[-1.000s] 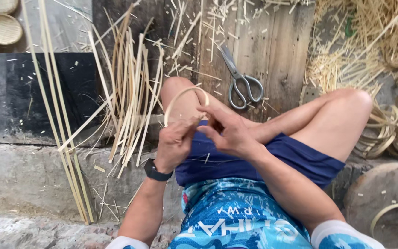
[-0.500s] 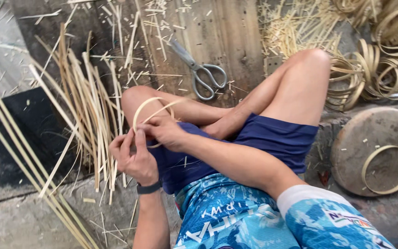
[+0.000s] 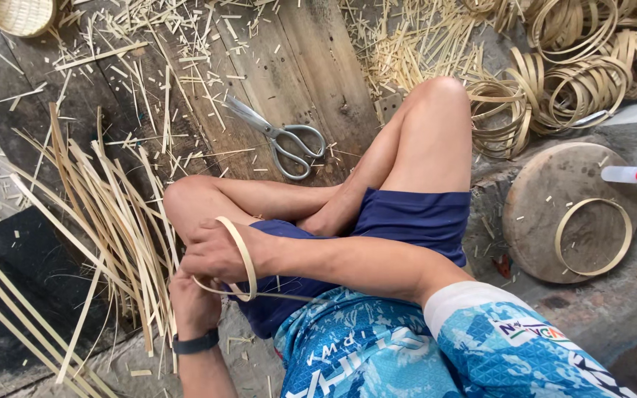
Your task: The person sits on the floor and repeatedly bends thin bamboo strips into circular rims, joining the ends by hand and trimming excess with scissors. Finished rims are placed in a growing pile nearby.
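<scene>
I sit cross-legged in blue shorts. A thin bamboo strip bent into a ring [image 3: 245, 258] lies over my left thigh. My right hand [image 3: 219, 250] reaches across my body and grips the ring from above. Just below it, my left hand [image 3: 195, 302], with a black watch on the wrist, holds the ring's lower part with closed fingers. Both hands are near my left knee, beside a loose bundle of bamboo strips [image 3: 112, 214].
Metal scissors [image 3: 282, 136] lie on the wooden board ahead. A round wooden block [image 3: 536, 210] carries one finished ring [image 3: 593, 237]; a glue bottle [image 3: 628, 175] lies beside it. Several stacked bamboo rings [image 3: 591, 81] sit at the upper right, a small woven basket [image 3: 20, 16] top left.
The ring and both hands have come down from above my knee to my thigh, and the ring now lies flatter. My head has turned right, bringing the wooden block and ring pile into view.
</scene>
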